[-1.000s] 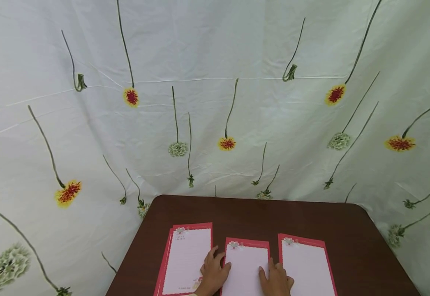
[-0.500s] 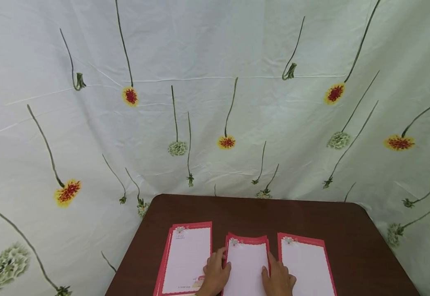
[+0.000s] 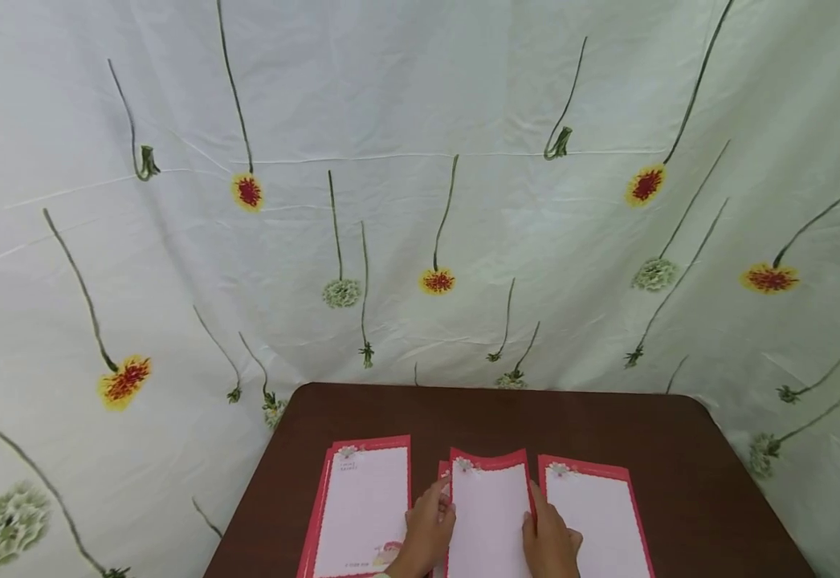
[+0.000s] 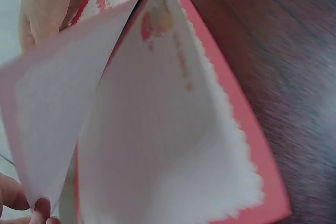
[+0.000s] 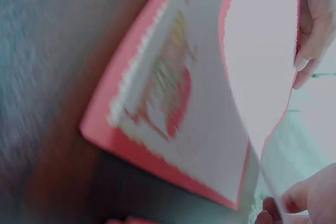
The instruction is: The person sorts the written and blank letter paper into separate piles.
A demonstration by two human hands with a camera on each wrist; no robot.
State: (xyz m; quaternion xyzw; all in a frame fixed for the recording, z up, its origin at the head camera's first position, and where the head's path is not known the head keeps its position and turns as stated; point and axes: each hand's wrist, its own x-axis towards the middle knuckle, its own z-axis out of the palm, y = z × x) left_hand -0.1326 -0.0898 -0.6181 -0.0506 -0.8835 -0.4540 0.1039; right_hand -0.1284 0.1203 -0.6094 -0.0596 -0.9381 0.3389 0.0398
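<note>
A red-bordered sheet of letter paper (image 3: 488,514), raised and bowed, is held at its two long edges. My left hand (image 3: 426,530) pinches its left edge; in the left wrist view the fingertips (image 4: 39,211) grip the edge of the raised paper (image 4: 58,98). My right hand (image 3: 552,538) pinches the right edge, with fingertips (image 5: 268,208) on the paper in the right wrist view. Another red-bordered sheet (image 3: 443,467) shows beneath it, mostly hidden. Left of my left hand lies a stack of the same paper (image 3: 365,506), and right of my right hand another sheet (image 3: 597,518).
The dark brown table (image 3: 492,413) has rounded far corners and runs beyond the papers on both sides. A white cloth (image 3: 391,104) printed with flowers hangs behind it. The side papers lie close to both hands.
The middle sheet has come up off the one beneath and bowed, shifting slightly right. Both hands have changed from lying at its edges to pinching them. The side papers stay put.
</note>
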